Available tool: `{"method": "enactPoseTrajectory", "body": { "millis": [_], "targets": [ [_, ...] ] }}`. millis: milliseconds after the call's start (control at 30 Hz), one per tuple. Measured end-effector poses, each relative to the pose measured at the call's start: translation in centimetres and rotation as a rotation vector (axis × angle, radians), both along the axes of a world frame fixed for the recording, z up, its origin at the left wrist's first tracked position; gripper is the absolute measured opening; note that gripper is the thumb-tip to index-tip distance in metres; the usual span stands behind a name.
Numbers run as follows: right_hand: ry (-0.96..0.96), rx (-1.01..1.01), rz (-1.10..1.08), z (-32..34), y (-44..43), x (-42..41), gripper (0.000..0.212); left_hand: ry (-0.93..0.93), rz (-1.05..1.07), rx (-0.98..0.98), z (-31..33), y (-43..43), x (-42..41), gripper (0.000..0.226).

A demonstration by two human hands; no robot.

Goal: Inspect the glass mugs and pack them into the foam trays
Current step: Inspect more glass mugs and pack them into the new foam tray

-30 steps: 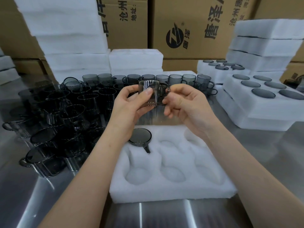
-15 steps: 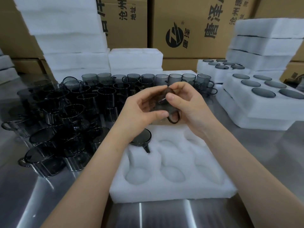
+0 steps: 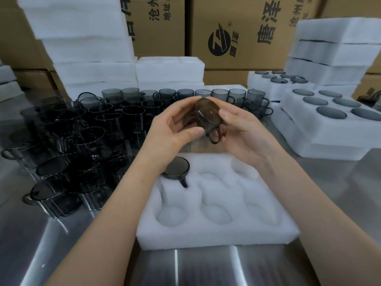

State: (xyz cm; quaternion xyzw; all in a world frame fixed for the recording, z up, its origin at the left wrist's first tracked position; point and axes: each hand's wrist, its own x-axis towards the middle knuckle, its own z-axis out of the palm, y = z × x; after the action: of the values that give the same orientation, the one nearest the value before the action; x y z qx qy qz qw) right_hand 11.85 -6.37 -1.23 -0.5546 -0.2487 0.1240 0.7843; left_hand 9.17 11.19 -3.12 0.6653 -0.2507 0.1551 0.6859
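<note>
Smoky grey glass is up in front of us: one mug (image 3: 206, 114) lies tipped on its side between both hands, its round base turned toward us and its handle hanging at the lower right. Our left hand (image 3: 171, 129) wraps it from the left, fingers curled over the top and thumb underneath. Our right hand (image 3: 241, 129) takes the other side, thumb on the edge of the base and fingers curled behind the handle. So both hands are clamped on that one mug, held in the air over the far end of the white foam tray (image 3: 216, 236).

Down in that tray, a second mug (image 3: 176, 167) sits base up in the back-left pocket, handle pointing toward us. On our left, a crowd of loose mugs (image 3: 86, 137) covers the steel surface (image 3: 41, 244), some upright, some on their sides. On our right sit filled trays (image 3: 329, 137) with dark mug bases showing. Stacked foam (image 3: 82, 38) and printed cardboard boxes (image 3: 237, 27) wall off the back.
</note>
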Motion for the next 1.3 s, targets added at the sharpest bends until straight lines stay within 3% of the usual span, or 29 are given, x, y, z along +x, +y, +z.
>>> {"method": "enactPoseTrajectory", "body": {
  "millis": [133,400,533,633,900,1067,1300],
  "targets": [
    [0.009,0.04,0.068,-0.2,-0.1,0.1,0.045,0.029,0.013,-0.016,-0.1,0.1,0.1,0.057],
    [-0.191,-0.188,-0.368,-0.8,0.6,-0.1,0.019,0.019,-0.002,0.115,-0.3,-0.4,0.0,0.061],
    [-0.158,-0.176,-0.497,-0.9,0.7,0.1,0.027,-0.002,0.02,0.166,0.0,-0.5,-0.3,0.057],
    [-0.116,-0.15,-0.415,-0.8,0.7,0.1,0.021,-0.04,0.067,0.187,0.1,-0.5,-0.5,0.055],
    [0.12,-0.189,-0.035,-0.1,0.4,-0.1,0.051,-0.079,0.048,0.149,0.1,-0.5,-0.5,0.06],
    [0.088,-0.154,-0.134,-0.2,0.2,-0.3,0.041,-0.021,0.023,0.219,-0.1,-0.7,-0.4,0.06],
    [0.119,-0.032,-0.138,-0.5,0.9,-0.4,0.032,-0.086,0.237,0.351,-0.2,-1.2,-0.5,0.091]
  ]
}}
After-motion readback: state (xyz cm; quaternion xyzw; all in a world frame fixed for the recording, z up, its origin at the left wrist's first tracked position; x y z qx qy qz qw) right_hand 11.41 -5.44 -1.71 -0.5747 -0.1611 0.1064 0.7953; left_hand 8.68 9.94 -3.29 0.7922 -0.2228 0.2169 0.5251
